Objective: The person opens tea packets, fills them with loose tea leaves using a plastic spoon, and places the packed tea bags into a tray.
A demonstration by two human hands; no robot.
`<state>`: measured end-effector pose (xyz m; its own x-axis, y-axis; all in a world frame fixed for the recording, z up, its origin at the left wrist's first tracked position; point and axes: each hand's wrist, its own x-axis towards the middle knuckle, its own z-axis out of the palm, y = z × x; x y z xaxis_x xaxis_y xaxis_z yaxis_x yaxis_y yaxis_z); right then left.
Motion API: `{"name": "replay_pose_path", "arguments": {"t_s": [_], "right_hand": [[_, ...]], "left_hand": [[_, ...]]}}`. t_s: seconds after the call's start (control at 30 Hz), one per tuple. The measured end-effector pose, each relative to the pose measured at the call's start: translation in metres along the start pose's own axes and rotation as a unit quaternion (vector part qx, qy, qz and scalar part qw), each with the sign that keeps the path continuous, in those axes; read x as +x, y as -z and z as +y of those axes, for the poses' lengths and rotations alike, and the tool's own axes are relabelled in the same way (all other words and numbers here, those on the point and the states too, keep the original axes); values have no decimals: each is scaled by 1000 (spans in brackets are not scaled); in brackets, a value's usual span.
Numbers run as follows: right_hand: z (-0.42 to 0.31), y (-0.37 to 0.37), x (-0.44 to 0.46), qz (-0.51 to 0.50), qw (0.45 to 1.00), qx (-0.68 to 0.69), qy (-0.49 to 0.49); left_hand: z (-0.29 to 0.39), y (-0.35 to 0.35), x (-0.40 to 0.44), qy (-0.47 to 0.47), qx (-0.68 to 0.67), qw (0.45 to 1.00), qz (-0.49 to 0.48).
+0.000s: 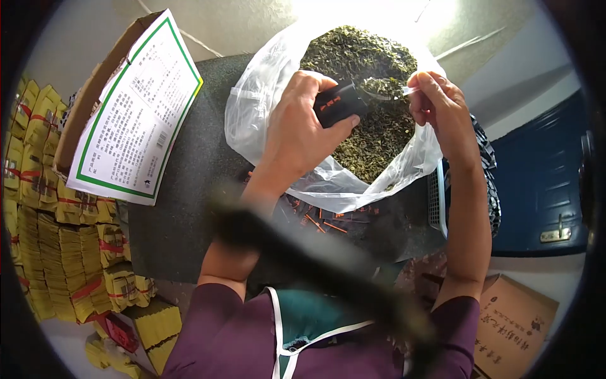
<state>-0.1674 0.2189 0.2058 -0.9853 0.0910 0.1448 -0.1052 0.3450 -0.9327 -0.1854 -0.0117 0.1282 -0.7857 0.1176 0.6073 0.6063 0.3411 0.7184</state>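
Observation:
A large clear plastic bag (252, 120) stands open and holds a heap of dried, dark green leaves (372, 151) that look like tea. Over the bag's left side, my left hand (302, 120) grips a small black packet (339, 106) with orange lettering. Its mouth faces right, towards the scoop. Opposite it, my right hand (442, 104) pinches the handle of a clear plastic scoop (380, 89). Leaves lie in the scoop, close to the packet. Several black packets with orange marks (322, 221) lie on the dark table below the bag, partly hidden by it.
A cardboard box with a green-bordered label (136, 107) stands left on the dark table (170, 234). Stacked yellow packets (57, 252) fill the far left. A blue basket (437, 196) sits right of the bag. A brown carton (514, 325) is lower right. A blurred dark bar (315, 262) crosses the foreground.

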Motion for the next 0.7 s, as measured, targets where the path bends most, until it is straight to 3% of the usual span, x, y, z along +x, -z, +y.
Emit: {"name": "replay_pose_path", "arguments": {"t_s": [0.2,0.33,0.4,0.43,0.5,0.6,0.67,0.7], "right_hand": [[-17,-22,-7,-67,996,-64,-11],[-23,-34,-16,-140,980,-120,80],[-38,-36,-24,-134,952,-245,124],[-41,-35,-26,-134,952,-246,125],[-43,-30,-28,-93,929,-259,247],[-57,-19,-33,-53,926,-291,233],[-46,-12,-28,-25,938,-234,255],[-40,-5,-23,2,954,-216,207]], "left_hand": [[5,-4,-2,5,-15,1000,-13],[5,-8,-5,0,-7,1000,-20],[8,-8,-5,2,-8,1000,-16],[10,-8,-5,25,-20,999,-14],[10,-6,-5,49,-32,998,-10],[9,-3,-4,78,-83,993,-20],[6,-3,-3,89,-78,993,-24],[5,-2,-2,88,-77,993,-22]]}}
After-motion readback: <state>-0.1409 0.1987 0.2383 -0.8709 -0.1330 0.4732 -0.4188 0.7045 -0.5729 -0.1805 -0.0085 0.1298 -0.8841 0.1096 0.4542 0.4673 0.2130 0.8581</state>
